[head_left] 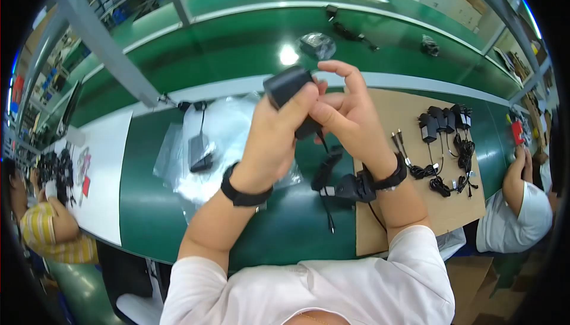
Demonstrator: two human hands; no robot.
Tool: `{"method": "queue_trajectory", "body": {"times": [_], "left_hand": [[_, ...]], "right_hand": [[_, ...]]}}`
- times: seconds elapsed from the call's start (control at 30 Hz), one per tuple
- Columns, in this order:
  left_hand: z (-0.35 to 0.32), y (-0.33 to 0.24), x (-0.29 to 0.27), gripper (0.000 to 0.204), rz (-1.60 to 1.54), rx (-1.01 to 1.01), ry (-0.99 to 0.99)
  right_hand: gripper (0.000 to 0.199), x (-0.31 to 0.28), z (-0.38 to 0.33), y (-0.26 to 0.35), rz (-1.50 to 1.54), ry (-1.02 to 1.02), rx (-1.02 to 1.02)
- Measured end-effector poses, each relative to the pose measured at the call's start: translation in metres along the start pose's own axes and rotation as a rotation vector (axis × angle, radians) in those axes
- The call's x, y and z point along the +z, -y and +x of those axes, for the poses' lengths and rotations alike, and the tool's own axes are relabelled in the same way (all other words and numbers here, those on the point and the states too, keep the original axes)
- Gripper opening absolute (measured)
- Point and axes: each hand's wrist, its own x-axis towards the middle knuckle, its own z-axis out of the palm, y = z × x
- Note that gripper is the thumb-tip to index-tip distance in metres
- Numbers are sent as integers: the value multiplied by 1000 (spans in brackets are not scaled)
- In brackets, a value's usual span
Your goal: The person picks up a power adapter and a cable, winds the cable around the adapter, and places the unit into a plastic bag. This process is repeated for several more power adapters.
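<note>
A black power adapter (288, 85) is raised over the green bench in front of me. My left hand (276, 126) is closed around it, thumb along its near side. My right hand (347, 111) meets it from the right, thumb and lower fingers at its edge, index finger raised; their contact is partly hidden. A dark cord hangs below the hands. Under my right wrist lie more black adapters (351, 188) with cords, partly on a cardboard sheet (380, 236). On clear plastic bags (228, 129) to the left rests another black adapter (198, 152).
Several black adapters (442, 122) and bundled cords lie on the cardboard. Beyond a pale ledge, a plastic-wrapped item (317, 46) and a black cord (355, 32) sit on green surface. A grey metal post (110, 40) rises at left. Co-workers sit at both sides.
</note>
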Motion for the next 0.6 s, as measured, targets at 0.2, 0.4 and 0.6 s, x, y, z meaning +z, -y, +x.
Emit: {"method": "queue_trajectory", "body": {"times": [0.2,0.4,0.6], "left_hand": [[11,-19,-29,46,-371,319,-2],[8,-48,-53,45,-491,539,10],[-5,-60,-65,43,-602,519,177]], "right_hand": [[76,-6,26,-46,-4,143,-175],[64,1,26,-61,74,141,251],[53,-21,31,-42,136,124,345]]}}
